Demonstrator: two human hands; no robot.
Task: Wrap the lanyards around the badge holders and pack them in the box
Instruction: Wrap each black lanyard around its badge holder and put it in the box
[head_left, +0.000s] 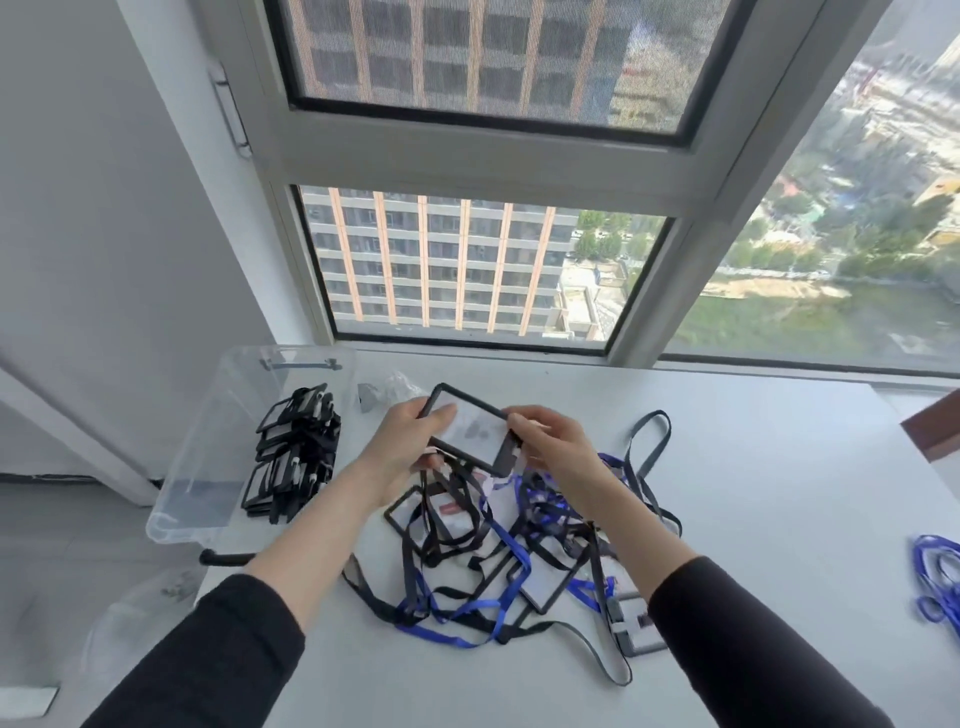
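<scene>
Black-framed badge holder (470, 431) is up over the white table (753, 467), pinched by the left hand (410, 447) at one end and the right hand (550, 447) at the other. Its strap (451, 480) hangs into the tangled lanyard pile (483, 566), so it could snag and drag others along. Wrapped holders (296, 452) sit in the clear plastic box (208, 441). No writing is readable.

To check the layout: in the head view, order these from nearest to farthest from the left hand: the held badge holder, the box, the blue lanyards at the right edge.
1. badge holder: gripped by the left hand itself.
2. box: just to the left.
3. blue lanyards: far right table edge.
</scene>
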